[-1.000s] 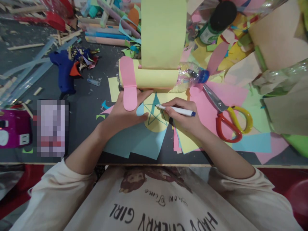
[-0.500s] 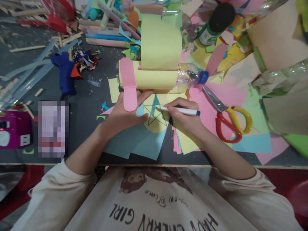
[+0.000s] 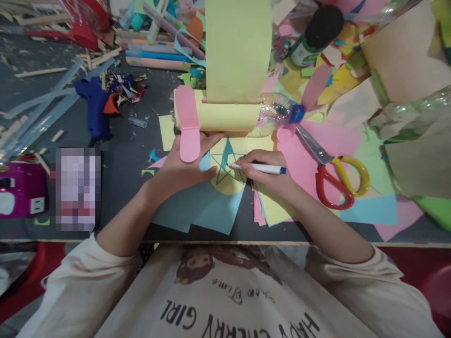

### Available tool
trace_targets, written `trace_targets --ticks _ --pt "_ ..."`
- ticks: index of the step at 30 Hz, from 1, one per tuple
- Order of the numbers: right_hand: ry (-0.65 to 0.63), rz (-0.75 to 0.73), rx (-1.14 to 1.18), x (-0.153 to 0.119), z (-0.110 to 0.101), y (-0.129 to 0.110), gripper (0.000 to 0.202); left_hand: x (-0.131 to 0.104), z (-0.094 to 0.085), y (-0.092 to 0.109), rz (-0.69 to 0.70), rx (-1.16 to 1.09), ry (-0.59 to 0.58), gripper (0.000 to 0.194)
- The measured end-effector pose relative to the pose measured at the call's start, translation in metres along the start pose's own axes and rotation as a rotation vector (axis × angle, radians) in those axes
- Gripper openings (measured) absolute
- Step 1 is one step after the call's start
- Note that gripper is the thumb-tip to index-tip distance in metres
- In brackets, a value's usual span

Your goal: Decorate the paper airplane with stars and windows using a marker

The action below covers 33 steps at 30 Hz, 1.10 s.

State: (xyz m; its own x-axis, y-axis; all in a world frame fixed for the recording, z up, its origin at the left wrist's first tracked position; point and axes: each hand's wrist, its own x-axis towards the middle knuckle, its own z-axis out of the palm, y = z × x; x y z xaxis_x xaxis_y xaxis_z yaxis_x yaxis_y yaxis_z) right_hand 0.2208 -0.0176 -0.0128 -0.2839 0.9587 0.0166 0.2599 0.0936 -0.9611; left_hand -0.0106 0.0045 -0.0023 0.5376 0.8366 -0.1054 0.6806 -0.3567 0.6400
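My right hand [image 3: 269, 173] grips a white marker [image 3: 262, 167] with a blue end, its tip on a yellow paper [image 3: 229, 184]. A star drawn in dark teal outline shows on that paper, its top point coloured in. To the left, my left hand [image 3: 190, 159] lies with thumb and fingers spread beside the star, partly under a pink paper strip [image 3: 190, 145]. Just beyond both hands lies a plastic bottle [image 3: 276, 109] wrapped in yellow paper, with a blue cap and a yellow flap [image 3: 237, 51] standing up from it.
Scissors [image 3: 326, 162] with red and yellow handles rest on coloured paper at right. A blue glue gun [image 3: 95, 108], a phone-like pixelated object [image 3: 75, 188] and a purple device [image 3: 21, 190] are at left. A green bottle with a black cap [image 3: 317, 35] leans among scraps behind.
The marker and my right hand have shifted slightly left and down over the star. The yellow flap on the bottle has swung further upright. My left hand stays in place.
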Motion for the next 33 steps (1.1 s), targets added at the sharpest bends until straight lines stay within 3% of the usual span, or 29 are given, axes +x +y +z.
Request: trace_targets --ticks 4,9,12,19,29,33 --pt "-0.117 0.027 0.029 0.0002 -0.0031 0.0011 0.024 -0.0004 -0.0007 0.0015 -0.020 0.011 -0.019 0.068" --pt "0.098 0.088 0.127 0.0018 -0.0021 0.0028 0.024 -0.0030 0.0011 0.0022 -0.083 0.060 -0.024 0.070" --pt "0.142 0.097 0.162 0.0029 0.0002 0.0031 0.022 -0.0027 0.0017 0.0018 -0.105 0.095 -0.028 0.069" --pt "0.108 0.089 0.165 0.0010 0.0023 0.0042 0.013 0.0012 -0.0005 0.0001 -0.034 0.033 -0.023 0.072" --pt "-0.044 0.149 0.103 0.0001 -0.0027 0.0002 0.020 -0.0011 0.0020 -0.0008 -0.028 0.020 -0.004 0.068" --pt "0.099 0.106 0.174 0.0020 -0.0022 0.0025 0.019 0.0002 0.0016 -0.0014 -0.028 0.049 -0.009 0.071"
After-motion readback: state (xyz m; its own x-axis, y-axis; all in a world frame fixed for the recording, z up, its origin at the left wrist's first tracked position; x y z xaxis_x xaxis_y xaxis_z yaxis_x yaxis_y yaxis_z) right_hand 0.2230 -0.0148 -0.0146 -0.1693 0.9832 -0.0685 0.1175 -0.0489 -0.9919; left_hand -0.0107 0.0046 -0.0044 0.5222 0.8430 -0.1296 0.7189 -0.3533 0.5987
